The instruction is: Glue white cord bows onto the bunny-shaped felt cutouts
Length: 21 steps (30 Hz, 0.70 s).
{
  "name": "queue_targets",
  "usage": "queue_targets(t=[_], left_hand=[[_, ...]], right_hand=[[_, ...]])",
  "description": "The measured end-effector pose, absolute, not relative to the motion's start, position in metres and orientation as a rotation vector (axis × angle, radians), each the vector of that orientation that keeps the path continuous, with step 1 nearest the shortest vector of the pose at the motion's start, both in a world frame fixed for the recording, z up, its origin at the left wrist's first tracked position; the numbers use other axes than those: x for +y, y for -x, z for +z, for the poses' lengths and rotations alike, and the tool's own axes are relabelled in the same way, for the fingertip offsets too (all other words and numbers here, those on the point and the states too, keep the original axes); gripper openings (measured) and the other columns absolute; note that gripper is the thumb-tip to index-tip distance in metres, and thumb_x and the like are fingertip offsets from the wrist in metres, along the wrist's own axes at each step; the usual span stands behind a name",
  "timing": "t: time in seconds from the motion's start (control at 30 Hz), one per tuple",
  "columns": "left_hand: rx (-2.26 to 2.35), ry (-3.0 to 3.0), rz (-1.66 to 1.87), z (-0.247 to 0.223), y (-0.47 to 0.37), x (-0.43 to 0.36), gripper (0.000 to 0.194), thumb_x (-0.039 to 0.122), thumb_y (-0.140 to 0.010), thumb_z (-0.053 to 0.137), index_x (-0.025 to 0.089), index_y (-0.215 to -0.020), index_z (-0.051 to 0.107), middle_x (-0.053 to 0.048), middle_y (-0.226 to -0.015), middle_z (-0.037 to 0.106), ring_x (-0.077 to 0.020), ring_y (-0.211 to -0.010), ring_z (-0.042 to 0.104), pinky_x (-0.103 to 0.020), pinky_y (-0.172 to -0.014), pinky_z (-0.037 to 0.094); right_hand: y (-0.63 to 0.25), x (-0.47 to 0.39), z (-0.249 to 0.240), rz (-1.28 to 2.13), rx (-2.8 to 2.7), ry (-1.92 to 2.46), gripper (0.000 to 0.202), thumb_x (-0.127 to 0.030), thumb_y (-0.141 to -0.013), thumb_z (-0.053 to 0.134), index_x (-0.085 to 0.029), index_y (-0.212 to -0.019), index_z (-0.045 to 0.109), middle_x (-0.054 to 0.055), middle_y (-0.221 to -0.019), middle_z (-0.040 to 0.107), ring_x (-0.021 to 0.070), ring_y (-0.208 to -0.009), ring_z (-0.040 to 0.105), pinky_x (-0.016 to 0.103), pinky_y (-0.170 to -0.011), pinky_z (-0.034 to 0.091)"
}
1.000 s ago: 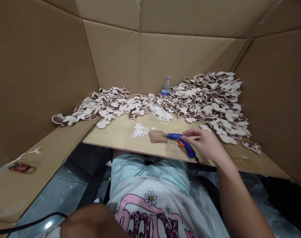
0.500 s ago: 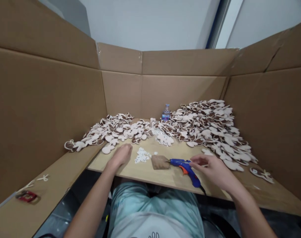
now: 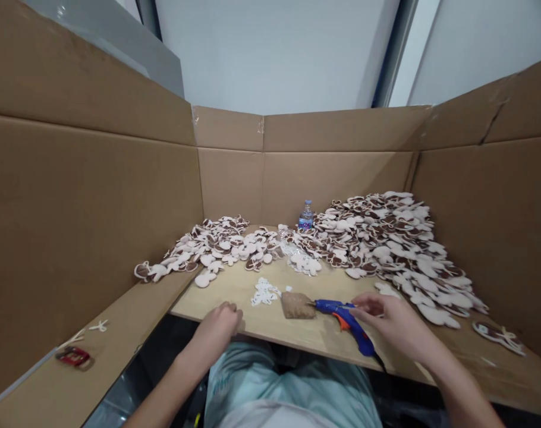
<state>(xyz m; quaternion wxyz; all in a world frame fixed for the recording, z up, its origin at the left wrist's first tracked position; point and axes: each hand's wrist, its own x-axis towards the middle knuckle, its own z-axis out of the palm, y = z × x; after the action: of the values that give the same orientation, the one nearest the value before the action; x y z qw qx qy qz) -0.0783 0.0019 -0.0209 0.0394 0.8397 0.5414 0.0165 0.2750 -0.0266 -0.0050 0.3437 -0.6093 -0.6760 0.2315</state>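
Observation:
A blue glue gun [image 3: 348, 321] with an orange trigger lies on the wooden board [image 3: 261, 326], its nozzle resting at a brown block [image 3: 298, 305]. My right hand [image 3: 384, 309] is at the gun's rear end, thumb and fingers pinched together; what they grip is too small to make out. Near the board's front edge, my left hand [image 3: 221, 321] has its fingers curled, and anything inside them is hidden. Beyond it lies a small heap of white cut-out pieces [image 3: 264, 292].
Brown-and-white animal-shaped pieces form a left pile [image 3: 221, 241] and a taller right pile [image 3: 386, 238]. A water bottle [image 3: 306, 217] stands between them, behind a clear plastic bag [image 3: 292, 249]. Cardboard walls [image 3: 342, 184] surround the board. A red tool [image 3: 73, 356] lies at left.
My left hand has drawn back toward the board's front edge with its fingers curled. The right hand stays by the glue gun's rear. The whole view has shifted slightly.

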Motion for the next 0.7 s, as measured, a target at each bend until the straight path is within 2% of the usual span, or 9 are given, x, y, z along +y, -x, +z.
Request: queue_targets(t=[0.13, 0.27, 0.33, 0.4, 0.47, 0.5, 0.53, 0.6, 0.7], left_hand=[[1.463, -2.506, 0.281, -0.001, 0.09, -0.021, 0.027, 0.009, -0.083, 0.042, 0.018, -0.075, 0.066, -0.007, -0.078, 0.071, -0.0216, -0.075, 0.066, -0.029, -0.068, 0.046], [1.005, -2.318, -0.148, 0.041, 0.077, -0.015, 0.013, 0.011, -0.068, 0.058, 0.019, -0.067, 0.068, -0.001, -0.061, 0.069, -0.0196, -0.057, 0.066, -0.025, -0.053, 0.046], [1.061, -2.447, 0.04, 0.065, 0.059, 0.009, 0.016, 0.013, -0.072, 0.055, 0.017, -0.075, 0.07, -0.007, -0.072, 0.074, -0.0244, -0.07, 0.07, -0.03, -0.064, 0.05], [1.483, -2.525, 0.621, 0.084, 0.04, 0.042, 0.028, 0.023, -0.083, 0.052, 0.011, -0.104, 0.067, -0.019, -0.106, 0.073, -0.0328, -0.102, 0.067, -0.039, -0.084, 0.048], [1.767, -2.447, 0.776, 0.093, 0.026, 0.071, 0.071, 0.037, -0.08, 0.063, 0.003, -0.139, 0.04, -0.033, -0.149, 0.036, -0.0432, -0.137, 0.036, -0.046, -0.101, 0.038], [1.861, -2.376, 0.685, 0.091, 0.021, 0.082, 0.087, 0.042, -0.078, 0.067, 0.002, -0.145, 0.029, -0.034, -0.155, 0.017, -0.0463, -0.142, 0.025, -0.048, -0.103, 0.036], [1.891, -2.337, 0.575, 0.086, 0.018, 0.09, 0.089, 0.045, -0.079, 0.067, 0.004, -0.147, 0.025, -0.032, -0.157, 0.012, -0.0456, -0.143, 0.023, -0.047, -0.104, 0.035], [1.869, -2.318, 0.446, 0.067, 0.017, 0.099, 0.073, 0.044, -0.078, 0.069, 0.011, -0.138, 0.043, -0.028, -0.151, 0.036, -0.0412, -0.136, 0.04, -0.042, -0.1, 0.041], [1.815, -2.304, 0.312, 0.028, 0.021, 0.106, 0.033, 0.035, -0.082, 0.069, 0.013, -0.105, 0.066, -0.018, -0.112, 0.069, -0.0294, -0.103, 0.066, -0.037, -0.087, 0.05]], right_hand=[[-0.272, -0.027, -0.005, 0.575, -1.735, 1.593, 0.029, -0.044, -0.078, 0.059, -0.017, -0.08, 0.072, 0.009, -0.078, 0.076, 0.0253, -0.07, 0.069, 0.031, -0.06, 0.05], [-0.266, -0.028, -0.001, 0.637, -1.681, 1.568, 0.026, -0.043, -0.076, 0.059, -0.018, -0.079, 0.069, 0.008, -0.075, 0.076, 0.0247, -0.068, 0.069, 0.03, -0.058, 0.05], [-0.263, -0.03, 0.002, 0.634, -1.679, 1.572, 0.025, -0.042, -0.075, 0.06, -0.018, -0.078, 0.068, 0.008, -0.073, 0.075, 0.0242, -0.066, 0.069, 0.03, -0.056, 0.049], [-0.262, -0.031, 0.004, 0.618, -1.692, 1.576, 0.025, -0.042, -0.075, 0.06, -0.018, -0.077, 0.068, 0.008, -0.073, 0.075, 0.024, -0.066, 0.069, 0.03, -0.056, 0.049], [-0.263, -0.031, 0.004, 0.62, -1.708, 1.565, 0.026, -0.042, -0.076, 0.06, -0.018, -0.08, 0.069, 0.008, -0.076, 0.076, 0.0242, -0.069, 0.07, 0.03, -0.059, 0.05], [-0.264, -0.031, 0.004, 0.623, -1.714, 1.562, 0.026, -0.041, -0.077, 0.06, -0.017, -0.081, 0.069, 0.009, -0.077, 0.076, 0.0246, -0.071, 0.07, 0.03, -0.061, 0.051], [-0.264, -0.031, 0.003, 0.625, -1.718, 1.564, 0.026, -0.041, -0.077, 0.059, -0.017, -0.082, 0.069, 0.01, -0.079, 0.076, 0.025, -0.072, 0.07, 0.03, -0.062, 0.051], [-0.265, -0.031, 0.003, 0.621, -1.711, 1.581, 0.026, -0.039, -0.078, 0.059, -0.015, -0.085, 0.068, 0.011, -0.081, 0.077, 0.0255, -0.075, 0.071, 0.03, -0.064, 0.051], [-0.266, -0.032, 0.003, 0.66, -1.683, 1.597, 0.025, -0.037, -0.078, 0.059, -0.015, -0.086, 0.068, 0.011, -0.081, 0.077, 0.025, -0.074, 0.071, 0.029, -0.063, 0.051]])
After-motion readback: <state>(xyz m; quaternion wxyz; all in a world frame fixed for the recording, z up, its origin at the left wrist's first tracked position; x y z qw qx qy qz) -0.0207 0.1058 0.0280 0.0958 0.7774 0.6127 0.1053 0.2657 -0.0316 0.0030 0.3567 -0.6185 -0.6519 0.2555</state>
